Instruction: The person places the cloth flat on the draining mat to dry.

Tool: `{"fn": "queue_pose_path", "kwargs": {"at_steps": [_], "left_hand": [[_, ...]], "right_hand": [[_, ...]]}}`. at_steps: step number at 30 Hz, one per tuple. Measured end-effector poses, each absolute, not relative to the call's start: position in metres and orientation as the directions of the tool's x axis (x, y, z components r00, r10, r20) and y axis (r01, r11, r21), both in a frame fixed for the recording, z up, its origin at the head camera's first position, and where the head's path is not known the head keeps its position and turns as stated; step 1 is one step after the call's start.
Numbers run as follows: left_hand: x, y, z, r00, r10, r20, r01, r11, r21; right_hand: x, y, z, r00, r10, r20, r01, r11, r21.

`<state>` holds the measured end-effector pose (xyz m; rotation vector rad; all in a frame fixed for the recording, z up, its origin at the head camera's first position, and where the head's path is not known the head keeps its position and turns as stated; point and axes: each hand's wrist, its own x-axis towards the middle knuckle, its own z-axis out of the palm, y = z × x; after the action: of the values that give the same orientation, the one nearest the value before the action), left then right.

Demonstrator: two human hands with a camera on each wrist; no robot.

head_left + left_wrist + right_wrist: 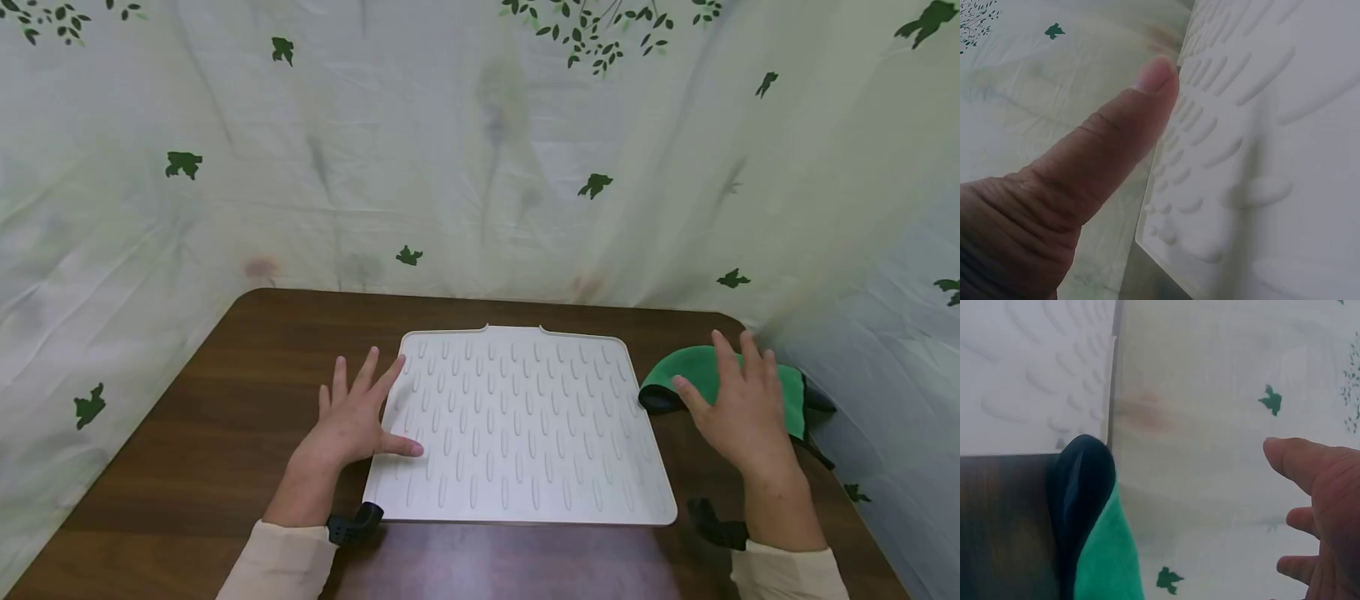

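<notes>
A white ribbed board (517, 425) with rows of raised oblong bumps lies flat on the brown table. My left hand (348, 421) is spread over its left edge, the thumb above the bumps; whether it touches the board I cannot tell. In the left wrist view the thumb (1110, 134) is straight beside the board (1260, 150). To the right, a folded green cloth with a dark underside (686, 371) sits near the table's edge. My right hand (750, 412) is held over it with fingers apart, and in the right wrist view the cloth (1110, 556) is apart from the fingers.
The dark wooden table (247, 417) has rounded far corners. A pale curtain (450, 167) with green leaf and bird prints hangs behind it and along both sides. Black straps (356, 525) are on both wrists.
</notes>
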<state>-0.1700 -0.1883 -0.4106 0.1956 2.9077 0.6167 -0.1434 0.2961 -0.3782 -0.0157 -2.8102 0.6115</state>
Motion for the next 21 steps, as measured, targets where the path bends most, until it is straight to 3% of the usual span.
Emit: {"fn": "queue_pose_path", "kwargs": {"at_steps": [13, 21], "left_hand": [[-0.164, -0.189, -0.418, -0.915, 0.178, -0.361, 0.006, 0.903, 0.430], [-0.163, -0.189, -0.420, -0.899, 0.177, -0.401, -0.008, 0.908, 0.419]], "right_hand": [[-0.157, 0.330, -0.399, -0.941, 0.183, 0.284, -0.004, 0.834, -0.551], [-0.164, 0.352, -0.419, -0.915, 0.307, 0.261, 0.085, 0.780, -0.620]]}}
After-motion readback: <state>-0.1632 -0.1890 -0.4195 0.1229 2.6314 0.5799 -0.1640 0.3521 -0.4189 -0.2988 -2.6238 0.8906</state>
